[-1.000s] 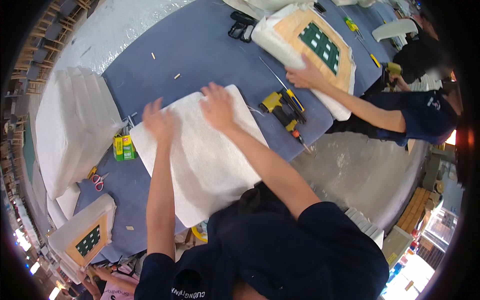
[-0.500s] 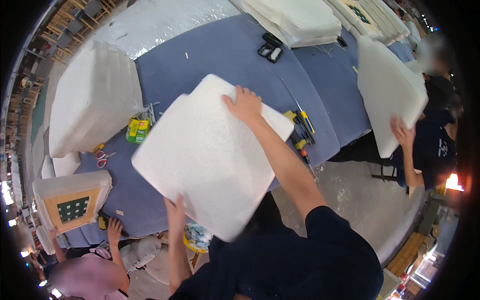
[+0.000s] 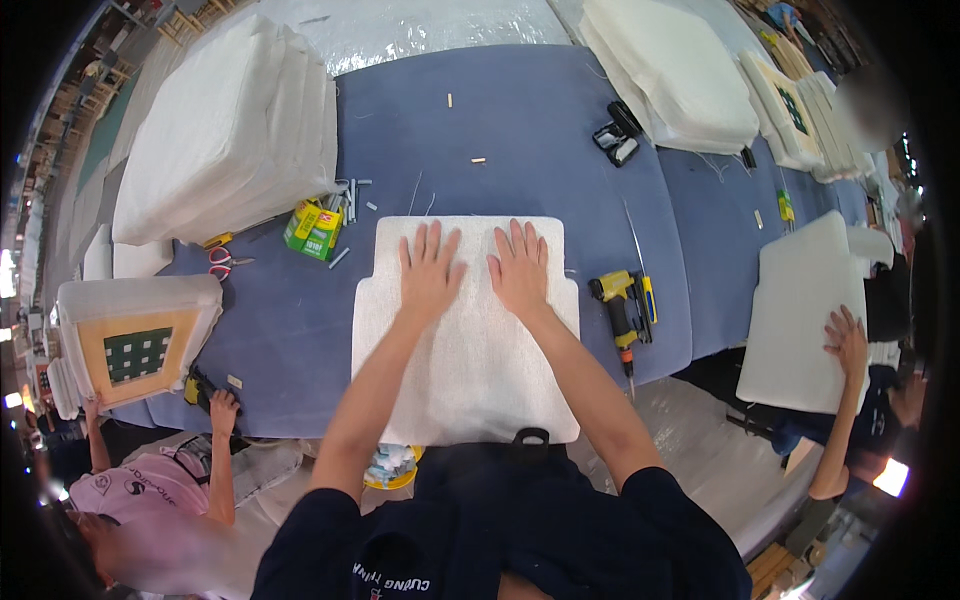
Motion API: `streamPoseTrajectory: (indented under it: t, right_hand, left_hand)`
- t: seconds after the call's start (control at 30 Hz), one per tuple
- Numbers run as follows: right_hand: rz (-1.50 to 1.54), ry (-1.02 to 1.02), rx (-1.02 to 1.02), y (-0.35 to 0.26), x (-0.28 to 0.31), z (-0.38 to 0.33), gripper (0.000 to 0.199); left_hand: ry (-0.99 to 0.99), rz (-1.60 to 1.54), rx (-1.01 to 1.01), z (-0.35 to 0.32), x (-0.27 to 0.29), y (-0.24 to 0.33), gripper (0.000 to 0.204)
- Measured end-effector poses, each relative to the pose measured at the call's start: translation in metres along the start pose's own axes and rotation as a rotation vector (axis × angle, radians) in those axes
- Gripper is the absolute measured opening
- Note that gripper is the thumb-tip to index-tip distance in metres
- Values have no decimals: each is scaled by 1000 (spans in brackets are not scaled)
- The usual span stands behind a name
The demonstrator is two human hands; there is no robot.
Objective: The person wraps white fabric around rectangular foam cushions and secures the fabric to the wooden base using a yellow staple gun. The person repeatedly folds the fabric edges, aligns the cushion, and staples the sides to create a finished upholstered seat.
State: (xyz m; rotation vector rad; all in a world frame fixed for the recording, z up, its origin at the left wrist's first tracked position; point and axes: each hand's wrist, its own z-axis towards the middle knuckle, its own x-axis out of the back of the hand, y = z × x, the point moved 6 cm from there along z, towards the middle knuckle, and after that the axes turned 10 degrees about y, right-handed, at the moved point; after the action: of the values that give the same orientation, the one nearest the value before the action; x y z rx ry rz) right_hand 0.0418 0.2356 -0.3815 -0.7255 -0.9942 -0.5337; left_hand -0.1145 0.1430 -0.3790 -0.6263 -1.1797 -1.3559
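Pressing both palms flat, a worker smooths a white rectangular padded cushion panel (image 3: 465, 335) on a blue felt-covered workbench (image 3: 510, 130).

Half a second ago the panel was lifted and tilted, gripped by its edges; now it lies flat, with the left hand (image 3: 428, 272) and right hand (image 3: 520, 267) side by side on its far half, fingers spread open and gripping nothing. Left of the left fingers lies a small green-and-yellow box (image 3: 314, 229) with a printed label, beside red-handled scissors (image 3: 222, 263) and a stack of white foam cushions (image 3: 225, 130). Right of the right fingers rests a yellow-and-black staple gun (image 3: 624, 305).
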Motion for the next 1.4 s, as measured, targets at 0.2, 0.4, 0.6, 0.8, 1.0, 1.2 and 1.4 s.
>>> streamPoseTrajectory:
  t: [0.2,0.4,0.6,0.8,1.0,1.2,1.4]
  right_hand:
    - [13,-49,-23,-23,-72,59,36]
    - [-6,-24,-106,-22,-89,116,31]
    - [172,274,-123,31,-37,112,26]
    - [-50,-24,-88,42,-57,104,33]
    - [-77,-208,-195,42,-65,119,37]
    - [7,157,109,-5,-55,112,26]
    - [-42,-48,-115,8,-87,115,24]
  left_hand:
    - [-152,16,81,72,-42,-41,32]
    - [-2,-40,129,100,-57,-67,34]
    - [240,-261,399,102,5,-145,32]
    - [91,-98,64,107,-31,-88,31]
    - [55,-41,145,110,-46,-96,33]
    - [158,-107,-63,112,-36,-22,29]
    - [-13,-31,111,123,-72,-16,29]
